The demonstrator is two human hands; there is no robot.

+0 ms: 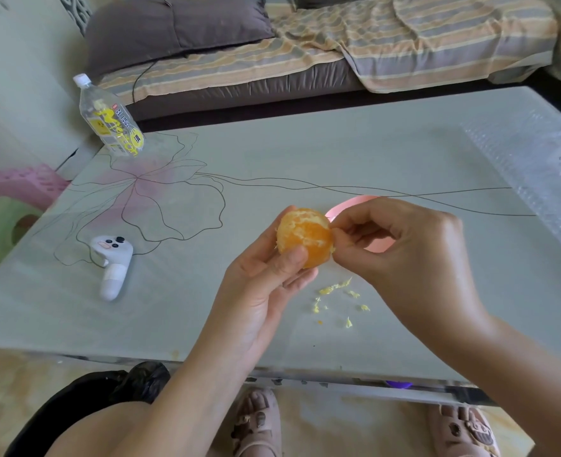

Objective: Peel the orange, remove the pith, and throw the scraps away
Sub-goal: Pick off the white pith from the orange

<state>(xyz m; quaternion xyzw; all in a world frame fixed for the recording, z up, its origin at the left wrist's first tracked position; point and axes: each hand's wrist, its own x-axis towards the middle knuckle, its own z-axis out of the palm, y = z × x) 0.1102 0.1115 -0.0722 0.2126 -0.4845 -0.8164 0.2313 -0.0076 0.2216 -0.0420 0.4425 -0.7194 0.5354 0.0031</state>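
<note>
Orange (305, 235) in left hand (265, 288), right hand (404, 245) pinching it; bottle (112, 122) label blurred.

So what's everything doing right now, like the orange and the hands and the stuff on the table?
Orange: peeled, held up over the table.
Left hand: grips the orange from below.
Right hand: pinches at the orange's right side.
Pith scraps: lying loose on the table.
Bottle: standing, cap on.
Controller: lying flat, untouched.
Pink dish: partly hidden behind the right hand.
</note>
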